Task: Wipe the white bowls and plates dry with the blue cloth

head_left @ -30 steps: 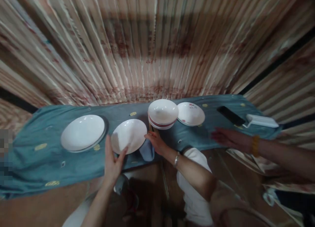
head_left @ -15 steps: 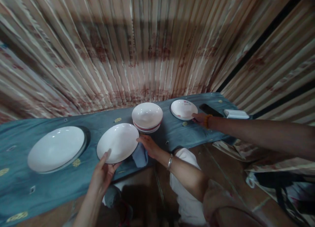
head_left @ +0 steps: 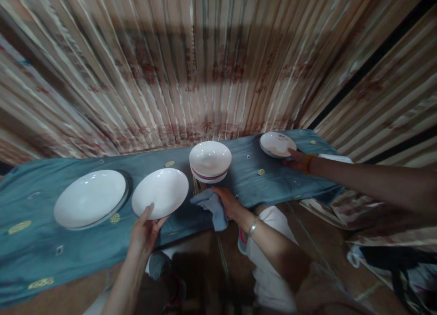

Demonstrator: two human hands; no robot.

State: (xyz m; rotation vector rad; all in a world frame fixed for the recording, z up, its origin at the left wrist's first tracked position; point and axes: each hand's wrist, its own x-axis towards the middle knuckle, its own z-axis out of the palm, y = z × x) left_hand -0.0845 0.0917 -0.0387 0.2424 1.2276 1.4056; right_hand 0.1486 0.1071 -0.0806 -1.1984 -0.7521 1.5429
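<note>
My left hand [head_left: 146, 233] grips the near rim of a white plate [head_left: 160, 192], thumb on top and fingers underneath. The plate is tilted over the blue tablecloth. My right hand [head_left: 228, 202], wearing a silver bracelet, is closed on a light blue cloth [head_left: 213, 208] that droops over the table's front edge. Just behind it stands a stack of white bowls [head_left: 210, 159] with a red band showing. Thin sticks [head_left: 199, 185], perhaps chopsticks, partly show beside the stack. Large white plates [head_left: 90, 199] lie stacked to the left of my left hand.
From the right, another person's hand [head_left: 297, 159] with an orange bracelet holds small flowered plates [head_left: 277, 144]. A white object [head_left: 334, 158] lies partly behind that arm. The narrow table has a blue tablecloth [head_left: 249, 187], with a pleated curtain [head_left: 211, 78] behind. Bags [head_left: 385, 260] sit at lower right.
My right hand has left the plate's rim and moved right with the cloth. The plate stays in my left hand. The other person's hand has shifted the small plates right, and the dark phone is now hidden.
</note>
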